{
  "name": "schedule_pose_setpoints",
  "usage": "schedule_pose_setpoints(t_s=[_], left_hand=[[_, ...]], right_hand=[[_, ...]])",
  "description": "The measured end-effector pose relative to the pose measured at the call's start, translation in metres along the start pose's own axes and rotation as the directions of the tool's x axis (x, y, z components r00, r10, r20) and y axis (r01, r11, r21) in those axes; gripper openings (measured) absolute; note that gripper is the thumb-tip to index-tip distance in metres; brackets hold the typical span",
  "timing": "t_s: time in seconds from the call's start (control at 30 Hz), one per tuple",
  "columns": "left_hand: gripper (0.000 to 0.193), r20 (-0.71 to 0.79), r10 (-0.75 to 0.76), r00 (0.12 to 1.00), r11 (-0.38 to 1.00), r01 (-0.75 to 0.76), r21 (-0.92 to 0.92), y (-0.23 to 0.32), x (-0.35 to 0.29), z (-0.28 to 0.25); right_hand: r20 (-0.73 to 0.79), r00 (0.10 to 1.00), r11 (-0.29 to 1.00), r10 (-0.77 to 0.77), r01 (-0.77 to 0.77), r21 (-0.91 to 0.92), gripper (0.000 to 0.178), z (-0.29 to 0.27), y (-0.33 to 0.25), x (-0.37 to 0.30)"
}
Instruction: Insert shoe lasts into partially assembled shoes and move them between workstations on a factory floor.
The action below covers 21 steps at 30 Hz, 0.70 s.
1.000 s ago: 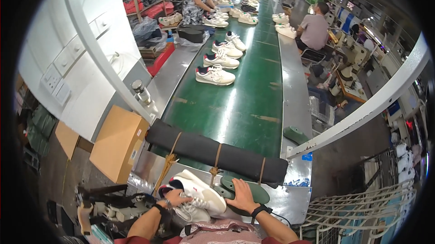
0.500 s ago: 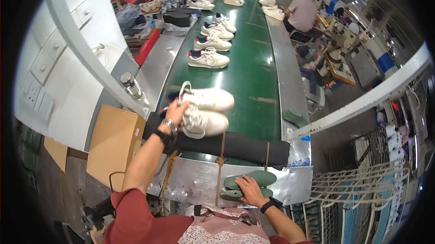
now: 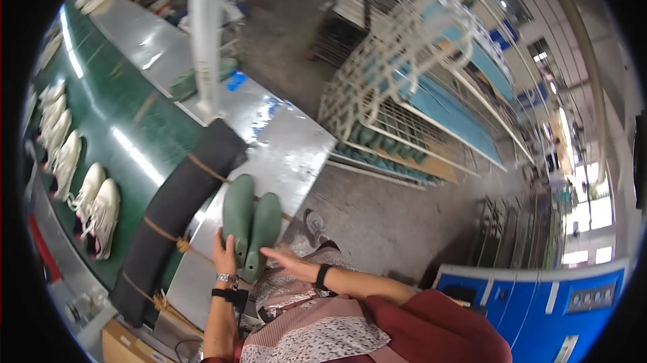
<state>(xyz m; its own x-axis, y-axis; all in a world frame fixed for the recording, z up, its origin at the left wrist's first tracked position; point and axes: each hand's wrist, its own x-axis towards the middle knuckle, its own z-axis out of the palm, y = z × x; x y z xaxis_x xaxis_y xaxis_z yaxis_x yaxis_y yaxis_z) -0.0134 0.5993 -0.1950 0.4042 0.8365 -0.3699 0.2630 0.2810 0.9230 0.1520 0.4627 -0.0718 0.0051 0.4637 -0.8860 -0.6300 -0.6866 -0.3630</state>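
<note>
The left hand point(image 3: 225, 258) has its fingers against the outer side of one green shoe mold point(image 3: 238, 208), though how tightly it grips I cannot tell, while the right hand point(image 3: 291, 263), fingers outstretched, is at the narrow end of the other green mold point(image 3: 267, 218). Both molds sit side by side over the metal table point(image 3: 283, 154), beside a tied black roll point(image 3: 175, 208). Beyond it, white shoes point(image 3: 106, 211) stand on a green belt point(image 3: 145, 141).

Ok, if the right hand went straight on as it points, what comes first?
Likely the nearer green shoe last, toward its narrow end; whether the right hand touches it now is unclear.
</note>
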Motion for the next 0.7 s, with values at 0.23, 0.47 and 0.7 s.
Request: schedule_pose_setpoints(t_s=[0.23,0.47,0.7], left_hand=[[0.066,0.166,-0.139,0.976,0.904,0.194,-0.382,0.049,-0.066,0.099],[0.095,0.432,0.049,0.901,0.966,0.068,-0.251,0.123,-0.102,0.336],[0.104,0.834,0.031,0.552,0.911,-0.358,0.203,0.067,-0.098,0.683]], right_hand=[[0.104,0.904,0.901,-0.416,0.425,-0.091,0.106,-0.099,0.019,-0.015],[0.052,0.916,0.890,-0.399,0.372,0.264,0.083,-0.340,0.013,-0.081],[-0.476,0.645,0.688,-0.598,0.717,0.108,0.073,-0.693,0.069,-0.100]])
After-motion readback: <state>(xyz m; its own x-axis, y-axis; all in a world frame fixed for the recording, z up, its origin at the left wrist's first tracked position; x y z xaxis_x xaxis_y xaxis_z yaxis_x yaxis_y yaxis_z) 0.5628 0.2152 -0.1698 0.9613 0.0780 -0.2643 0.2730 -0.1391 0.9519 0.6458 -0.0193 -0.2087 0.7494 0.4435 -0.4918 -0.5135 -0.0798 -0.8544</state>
